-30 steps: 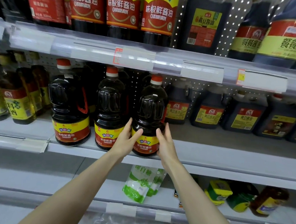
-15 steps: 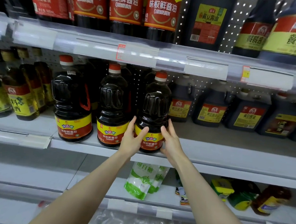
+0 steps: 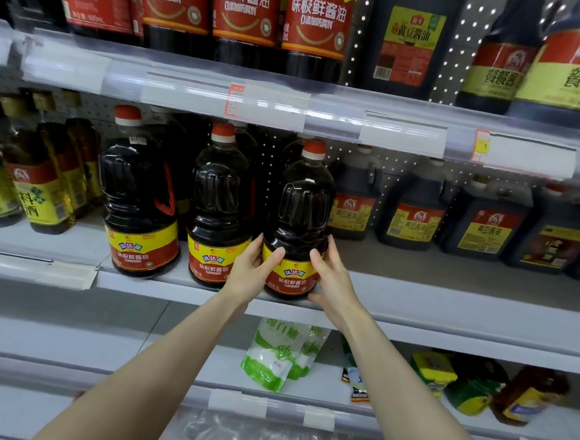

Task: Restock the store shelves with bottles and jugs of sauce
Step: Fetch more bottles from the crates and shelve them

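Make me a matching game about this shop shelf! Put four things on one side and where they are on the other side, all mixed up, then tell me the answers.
Things:
1. rightmost red-capped jug
2. white-and-green bag
3. yellow-labelled bottle
4. big red-labelled bottles

Places:
A. on the top shelf
B. near the left end of the middle shelf
C. held between the left hand and the right hand
D. on the lower shelf, under the arms

Pairs: 1-C, 2-D, 3-B, 4-A
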A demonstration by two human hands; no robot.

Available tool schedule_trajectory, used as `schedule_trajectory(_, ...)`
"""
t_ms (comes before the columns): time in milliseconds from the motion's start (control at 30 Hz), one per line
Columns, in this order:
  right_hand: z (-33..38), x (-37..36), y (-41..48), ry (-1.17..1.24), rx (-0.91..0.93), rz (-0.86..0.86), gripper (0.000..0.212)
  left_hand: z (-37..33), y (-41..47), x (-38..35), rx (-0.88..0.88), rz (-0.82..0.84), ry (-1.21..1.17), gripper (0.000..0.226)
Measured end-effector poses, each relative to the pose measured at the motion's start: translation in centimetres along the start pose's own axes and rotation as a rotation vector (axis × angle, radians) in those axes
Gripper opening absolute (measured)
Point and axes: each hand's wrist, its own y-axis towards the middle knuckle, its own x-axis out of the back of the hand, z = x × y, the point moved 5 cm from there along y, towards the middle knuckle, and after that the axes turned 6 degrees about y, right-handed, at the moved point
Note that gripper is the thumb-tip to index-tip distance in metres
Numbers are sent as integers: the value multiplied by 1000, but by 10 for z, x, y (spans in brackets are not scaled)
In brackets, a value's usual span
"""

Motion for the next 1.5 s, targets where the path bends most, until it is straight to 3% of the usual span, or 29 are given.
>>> schedule_trajectory(267, -2, 0, 3, -22, 3, 7, 62, 5, 3, 0, -5, -2, 10, 64)
schedule_trajectory(400, 1, 2, 2, -5, 21, 17, 62, 2, -6, -7, -25, -27, -23, 53)
schedule_trajectory(733, -9, 2, 3, 14, 27, -15, 47, 7, -3, -3, -28, 14, -32, 55)
schedule_trajectory(1033, -14, 6, 8, -16, 32, -12, 55, 5, -3, -4, -44, 33, -38, 53)
schedule_trajectory(1167, -13, 8, 10, -61, 39, 18, 72, 6, -5, -5, -60, 40, -12, 50)
schedule_trajectory(1500, -26, 10, 17, -39, -2, 55, 86, 19, -7, -5, -54, 33, -9, 48)
